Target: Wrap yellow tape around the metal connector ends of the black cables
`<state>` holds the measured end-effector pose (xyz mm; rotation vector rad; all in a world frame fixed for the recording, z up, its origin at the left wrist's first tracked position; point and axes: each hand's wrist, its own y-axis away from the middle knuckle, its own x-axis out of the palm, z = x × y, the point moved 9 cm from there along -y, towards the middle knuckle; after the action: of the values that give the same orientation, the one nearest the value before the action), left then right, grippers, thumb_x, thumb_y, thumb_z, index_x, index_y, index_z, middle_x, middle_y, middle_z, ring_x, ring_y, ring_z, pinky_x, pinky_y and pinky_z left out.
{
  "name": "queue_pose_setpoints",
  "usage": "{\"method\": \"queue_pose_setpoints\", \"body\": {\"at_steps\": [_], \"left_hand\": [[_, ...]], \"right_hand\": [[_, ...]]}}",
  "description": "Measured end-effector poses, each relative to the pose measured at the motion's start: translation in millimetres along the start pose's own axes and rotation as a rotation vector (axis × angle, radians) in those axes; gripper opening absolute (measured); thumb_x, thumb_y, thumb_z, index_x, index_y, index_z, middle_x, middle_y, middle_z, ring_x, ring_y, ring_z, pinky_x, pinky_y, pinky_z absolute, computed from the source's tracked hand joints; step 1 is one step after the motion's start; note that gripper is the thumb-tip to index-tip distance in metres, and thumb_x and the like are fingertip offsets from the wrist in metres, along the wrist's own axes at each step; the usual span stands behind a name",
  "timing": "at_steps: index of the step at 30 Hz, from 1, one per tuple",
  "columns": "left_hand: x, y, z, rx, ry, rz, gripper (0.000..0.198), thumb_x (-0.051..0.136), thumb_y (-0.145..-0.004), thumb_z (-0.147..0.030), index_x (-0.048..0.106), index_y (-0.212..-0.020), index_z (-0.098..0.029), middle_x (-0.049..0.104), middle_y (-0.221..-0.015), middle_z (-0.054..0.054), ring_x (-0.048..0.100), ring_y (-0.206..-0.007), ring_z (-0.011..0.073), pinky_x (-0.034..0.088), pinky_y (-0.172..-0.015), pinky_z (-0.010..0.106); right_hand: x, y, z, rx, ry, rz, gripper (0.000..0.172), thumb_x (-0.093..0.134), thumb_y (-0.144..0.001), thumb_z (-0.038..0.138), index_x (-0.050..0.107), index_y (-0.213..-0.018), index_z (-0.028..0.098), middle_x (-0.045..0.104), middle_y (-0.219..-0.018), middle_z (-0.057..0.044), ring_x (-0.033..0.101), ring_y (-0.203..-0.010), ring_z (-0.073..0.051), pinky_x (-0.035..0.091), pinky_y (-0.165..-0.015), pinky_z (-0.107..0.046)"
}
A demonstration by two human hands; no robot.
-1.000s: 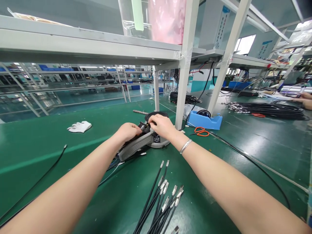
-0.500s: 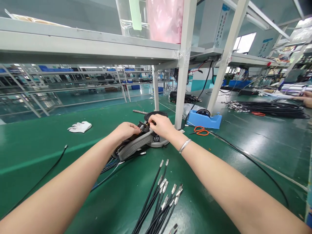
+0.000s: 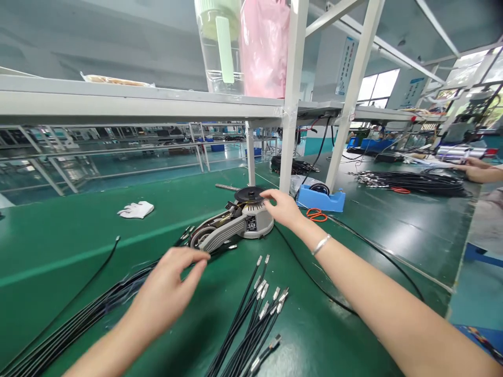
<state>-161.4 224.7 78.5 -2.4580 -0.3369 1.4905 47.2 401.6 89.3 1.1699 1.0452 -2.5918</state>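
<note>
A grey electric tape dispenser (image 3: 226,230) with a black round disc (image 3: 250,195) on top stands on the green table. My right hand (image 3: 283,208) is at the right edge of this disc, fingers stretched toward it, with nothing visible in them. Nearer to me, my left hand (image 3: 168,283) hovers in front of the dispenser's low end, thumb and forefinger slightly apart and nothing seen between them. Below the dispenser lies a bunch of black cables (image 3: 243,319) with metal plugs. More black cables (image 3: 106,301) run beneath and behind my left hand.
A white glove (image 3: 136,210) lies at the left. Right of the dispenser are a blue tape holder (image 3: 322,201) and orange-handled scissors (image 3: 316,215). White shelf posts (image 3: 291,104) rise behind. A cable pile (image 3: 412,182) and another person's hand (image 3: 473,168) are at the far right.
Both hands have come away from the dispenser's middle: the left back toward me and down, the right to the disc's right edge. The view has tilted up a little.
</note>
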Motion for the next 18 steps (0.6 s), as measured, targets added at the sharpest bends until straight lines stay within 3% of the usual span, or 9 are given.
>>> {"method": "queue_pose_setpoints", "body": {"at_steps": [3,6,11,18], "left_hand": [[26.9,49.7,16.6,-0.018,0.043,0.078,0.028,0.047,-0.079,-0.047,0.068,-0.088,-0.030,0.068,-0.098,0.002,0.058,-0.100,0.0237,0.045,-0.091,0.035],[53.0,74.2,33.1,-0.062,0.049,0.199,0.029,0.043,-0.084,-0.044,0.066,-0.090,-0.028,0.067,-0.098,0.003,0.058,-0.098,0.0224,0.045,-0.090,0.036],[73.2,81.7,30.5,0.052,-0.051,0.376,0.030,0.038,-0.088,-0.036,0.065,-0.087,-0.025,0.064,-0.091,0.004,0.058,-0.090,0.0213,0.044,-0.086,0.037],[70.1,83.8,28.7,0.106,-0.096,0.361,0.031,0.036,-0.089,-0.033,0.064,-0.085,-0.023,0.062,-0.086,0.005,0.056,-0.088,0.0214,0.042,-0.084,0.038]], "right_hand": [[10.0,39.4,-25.8,0.196,0.040,0.044,0.024,0.046,-0.087,0.021,0.064,-0.103,0.020,0.070,-0.100,-0.004,0.065,-0.089,-0.016,0.050,-0.082,-0.029],[33.2,71.2,-37.0,0.323,0.084,0.151,0.014,0.054,-0.087,0.024,0.067,-0.088,0.018,0.071,-0.088,-0.003,0.066,-0.082,-0.017,0.052,-0.077,-0.032],[63.8,83.0,-28.2,0.428,0.143,0.270,0.021,0.054,-0.091,0.032,0.062,-0.100,0.016,0.065,-0.102,-0.005,0.063,-0.089,-0.017,0.052,-0.080,-0.037],[78.5,80.6,-38.8,0.543,0.208,0.295,0.028,0.054,-0.090,0.031,0.057,-0.114,0.016,0.060,-0.114,-0.008,0.061,-0.098,-0.020,0.052,-0.083,-0.041]]}}
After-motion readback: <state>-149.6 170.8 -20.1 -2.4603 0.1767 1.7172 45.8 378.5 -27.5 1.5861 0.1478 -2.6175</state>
